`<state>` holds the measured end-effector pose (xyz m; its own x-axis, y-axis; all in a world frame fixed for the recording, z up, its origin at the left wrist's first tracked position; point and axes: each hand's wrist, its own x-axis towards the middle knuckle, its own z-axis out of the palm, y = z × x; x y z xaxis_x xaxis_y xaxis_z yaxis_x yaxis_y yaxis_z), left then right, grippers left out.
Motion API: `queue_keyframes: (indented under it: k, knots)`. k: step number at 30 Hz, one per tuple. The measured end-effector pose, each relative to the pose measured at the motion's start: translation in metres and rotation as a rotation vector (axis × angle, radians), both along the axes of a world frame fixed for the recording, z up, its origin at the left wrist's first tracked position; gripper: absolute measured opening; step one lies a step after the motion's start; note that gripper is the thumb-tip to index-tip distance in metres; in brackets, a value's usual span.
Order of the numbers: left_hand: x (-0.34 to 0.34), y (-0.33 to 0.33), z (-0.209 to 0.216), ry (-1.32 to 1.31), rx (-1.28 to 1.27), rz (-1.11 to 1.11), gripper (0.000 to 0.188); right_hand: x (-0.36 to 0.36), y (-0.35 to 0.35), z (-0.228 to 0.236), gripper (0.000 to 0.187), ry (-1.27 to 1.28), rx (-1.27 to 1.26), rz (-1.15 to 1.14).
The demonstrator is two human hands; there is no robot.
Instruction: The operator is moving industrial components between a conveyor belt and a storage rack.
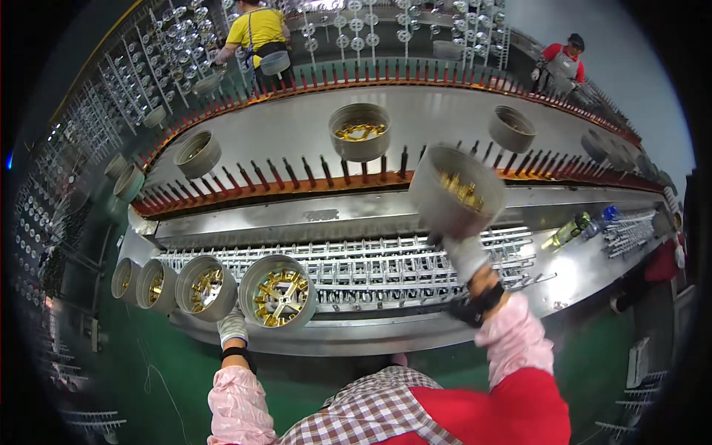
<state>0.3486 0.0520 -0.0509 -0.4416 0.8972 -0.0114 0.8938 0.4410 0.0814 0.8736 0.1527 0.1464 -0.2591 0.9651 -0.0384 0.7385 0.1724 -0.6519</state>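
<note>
In my right hand [466,258], gloved in white, is a round grey tub [426,185] raised over the bench. Golden metal parts [461,191] lie inside it, and motion blurs the tub. My left hand [232,326], also gloved, touches the near side of another grey tub [305,315] at the bench's left end. Golden parts and a silvery spoked piece [284,300] lie in that tub. The left fingers are hidden behind the tubs, so their grip cannot be made out. Beside it stands a tub [182,308] with more golden parts.
Silvery metal racks [371,271] cover much of the bench in front of me. Behind them runs a line with upright red-and-black pegs [308,172] and more tubs [359,154]. Bottles [569,230] stand at right. Two people [256,33] work across the line.
</note>
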Motion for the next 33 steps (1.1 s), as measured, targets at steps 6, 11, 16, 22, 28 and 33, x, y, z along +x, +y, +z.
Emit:
queue_keyframes:
  k: [6, 11, 16, 22, 28, 33]
  knots:
    - [0.033, 0.011, 0.029, 0.233, -0.266, -0.107, 0.030, -0.035, -0.064, -0.126, 0.035, 0.163, 0.236, -0.161]
    - [0.120, 0.008, 0.111, 0.004, -0.222, -0.035, 0.030, -0.029, -0.085, -0.153, 0.036, 0.138, 0.227, -0.240]
    - [-0.079, -0.007, -0.048, 0.555, -0.018, -0.109, 0.027, -0.094, -0.087, -0.152, 0.036, 0.212, 0.253, -0.120]
    - [0.044, 0.015, 0.023, 0.458, -0.003, -0.260, 0.024, -0.055, -0.100, -0.165, 0.037, 0.132, 0.268, -0.263]
    - [0.078, -0.011, 0.022, -0.389, 0.707, 0.115, 0.038, -0.062, -0.096, -0.174, 0.038, 0.110, 0.291, -0.266]
    - [0.165, -0.044, 0.016, -0.963, 0.810, -0.214, 0.051, -0.059, -0.088, -0.177, 0.039, 0.060, 0.385, -0.273]
